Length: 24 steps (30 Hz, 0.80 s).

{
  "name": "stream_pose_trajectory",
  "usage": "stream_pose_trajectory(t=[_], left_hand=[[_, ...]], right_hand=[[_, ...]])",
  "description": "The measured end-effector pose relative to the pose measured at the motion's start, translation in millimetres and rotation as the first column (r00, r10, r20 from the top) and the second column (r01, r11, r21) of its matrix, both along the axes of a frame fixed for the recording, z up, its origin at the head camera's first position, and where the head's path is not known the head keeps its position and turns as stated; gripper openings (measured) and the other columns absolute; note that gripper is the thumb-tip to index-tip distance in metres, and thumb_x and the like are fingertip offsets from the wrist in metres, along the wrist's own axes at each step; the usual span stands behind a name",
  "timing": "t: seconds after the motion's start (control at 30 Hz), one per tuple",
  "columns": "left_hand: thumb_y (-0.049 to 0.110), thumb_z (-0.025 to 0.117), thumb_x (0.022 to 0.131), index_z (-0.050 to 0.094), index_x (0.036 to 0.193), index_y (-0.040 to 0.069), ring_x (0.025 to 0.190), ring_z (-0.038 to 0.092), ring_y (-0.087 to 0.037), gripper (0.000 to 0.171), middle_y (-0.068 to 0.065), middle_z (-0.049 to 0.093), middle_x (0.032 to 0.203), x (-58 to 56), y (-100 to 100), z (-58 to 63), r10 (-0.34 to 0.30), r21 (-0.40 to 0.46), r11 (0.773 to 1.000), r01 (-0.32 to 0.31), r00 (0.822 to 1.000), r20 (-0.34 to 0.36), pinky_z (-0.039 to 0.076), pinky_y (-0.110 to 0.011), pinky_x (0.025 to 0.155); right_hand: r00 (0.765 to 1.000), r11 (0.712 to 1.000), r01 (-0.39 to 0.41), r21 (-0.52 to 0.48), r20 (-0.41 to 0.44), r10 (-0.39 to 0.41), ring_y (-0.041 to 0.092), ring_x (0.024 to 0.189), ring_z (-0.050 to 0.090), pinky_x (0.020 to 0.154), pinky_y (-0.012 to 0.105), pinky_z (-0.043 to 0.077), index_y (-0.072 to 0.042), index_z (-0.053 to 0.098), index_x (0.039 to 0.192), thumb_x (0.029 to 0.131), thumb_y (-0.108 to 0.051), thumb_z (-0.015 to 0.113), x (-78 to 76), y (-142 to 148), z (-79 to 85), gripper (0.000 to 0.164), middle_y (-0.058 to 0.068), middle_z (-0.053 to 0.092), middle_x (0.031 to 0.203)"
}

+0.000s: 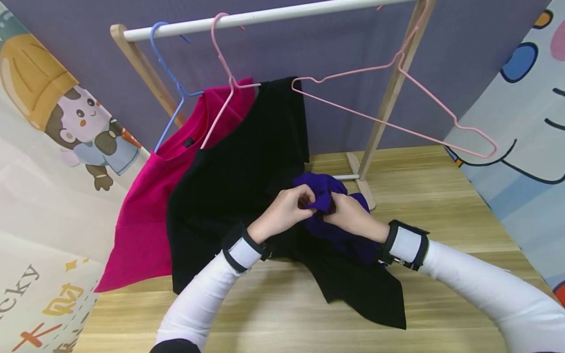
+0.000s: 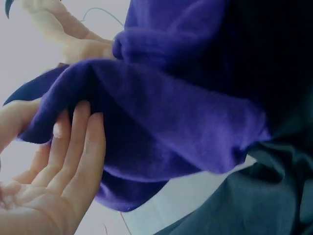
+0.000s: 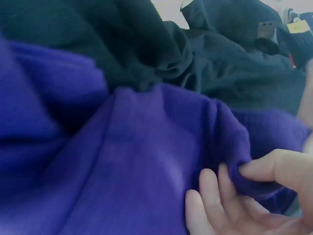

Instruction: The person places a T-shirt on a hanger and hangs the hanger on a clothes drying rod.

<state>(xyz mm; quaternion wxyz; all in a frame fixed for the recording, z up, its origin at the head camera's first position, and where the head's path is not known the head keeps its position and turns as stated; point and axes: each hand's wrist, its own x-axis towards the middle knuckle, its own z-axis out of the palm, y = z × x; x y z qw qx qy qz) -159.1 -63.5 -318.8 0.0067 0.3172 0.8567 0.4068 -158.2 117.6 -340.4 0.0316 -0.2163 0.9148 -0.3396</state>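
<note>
A bunched purple garment (image 1: pixel 324 189) is held up between both hands, in front of the rack. My left hand (image 1: pixel 289 207) pinches its edge between thumb and fingers; the left wrist view shows that hand (image 2: pixel 58 166) with the fingertips behind a fold of the purple cloth (image 2: pixel 171 112). My right hand (image 1: pixel 353 215) grips the cloth close by, and in the right wrist view the thumb of this hand (image 3: pixel 264 191) presses a fold against the fingers. Beneath and beside the purple cloth lies a black garment (image 1: pixel 238 196), hung from a pink hanger (image 1: pixel 230 81) and spreading onto the table.
A magenta top (image 1: pixel 150 206) hangs on a blue hanger (image 1: pixel 176 81) at the left of the white rail (image 1: pixel 282 15). A bare pink hanger (image 1: pixel 397 63) hangs at the right by the wooden post (image 1: pixel 388 98). Patterned cloths flank the wooden table (image 1: pixel 441 196).
</note>
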Motion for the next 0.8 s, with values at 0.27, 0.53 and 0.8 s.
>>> stream_pose_trajectory(t=[0.27,0.53,0.8], left_hand=[[-0.006,0.063,0.072,0.056,0.096,0.002,0.077,0.051,-0.017,0.026,-0.007,0.054,0.085,-0.6,-16.4,0.8,0.058,-0.146,0.987,-0.069,0.995,-0.076,0.043,-0.025,0.069],[-0.005,0.058,0.077,0.064,0.091,-0.002,0.078,0.053,-0.021,0.016,-0.010,0.053,0.087,-8.2,-34.9,-7.2,0.198,-0.184,0.955,-0.234,0.961,-0.194,0.045,-0.034,0.071],[0.002,0.061,0.080,0.064,0.085,0.000,0.070,0.055,-0.020,0.007,-0.010,0.062,0.078,-21.7,-46.8,-12.1,0.342,-0.099,0.926,-0.365,0.921,-0.187,0.045,-0.032,0.063]], right_hand=[[0.993,0.997,0.078,-0.012,0.093,-0.076,0.013,0.053,0.040,0.051,0.024,0.033,0.001,0.056,0.072,0.076,-0.005,0.054,-7.4,34.3,12.6,0.008,0.001,0.045,0.059],[0.987,0.993,0.114,-0.012,0.114,-0.112,0.018,0.064,0.046,0.056,0.027,0.038,0.002,0.055,0.089,0.080,-0.006,0.054,-10.5,66.6,31.4,0.012,0.010,0.056,0.079],[0.990,0.992,0.118,-0.037,0.083,-0.114,0.003,0.065,0.048,0.058,0.021,0.039,0.003,0.057,0.094,0.086,-0.009,0.050,-9.6,89.4,61.6,0.016,0.010,0.062,0.081]])
